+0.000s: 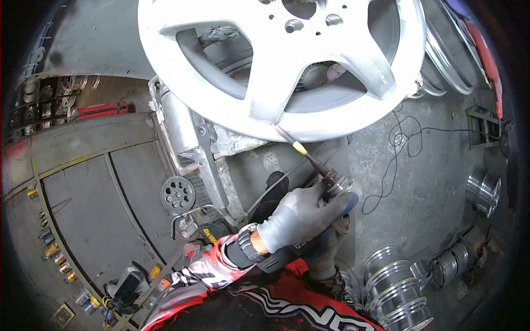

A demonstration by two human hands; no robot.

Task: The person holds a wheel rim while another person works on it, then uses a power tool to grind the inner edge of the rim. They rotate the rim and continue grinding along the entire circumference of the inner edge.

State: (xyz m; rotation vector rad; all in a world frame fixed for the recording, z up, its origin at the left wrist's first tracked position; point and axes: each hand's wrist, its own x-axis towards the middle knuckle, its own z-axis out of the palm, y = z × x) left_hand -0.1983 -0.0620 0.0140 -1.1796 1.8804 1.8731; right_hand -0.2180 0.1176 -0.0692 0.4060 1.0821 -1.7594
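Note:
My left hand (306,216), in a grey glove, is closed around the collar of a slim rotary tool (332,177) that looks like a die grinder. Its narrow dark shaft has a yellow band, and the tip points up and left at the lower rim of a large silver alloy wheel (265,99). Tip and rim overlap here; contact cannot be made out for certain. Beneath the left hand, my gloved right hand (324,263) is mostly covered. It appears wrapped around the tool's rear body, though its fingers are largely hidden.
A metal stand (185,124) supports the wheel from below. Black cable (395,165) loops across the floor at right. Polished rims (395,287) are stacked at lower right, with another rim (483,190) farther off. A round black weight plate (177,194) is left of the stand.

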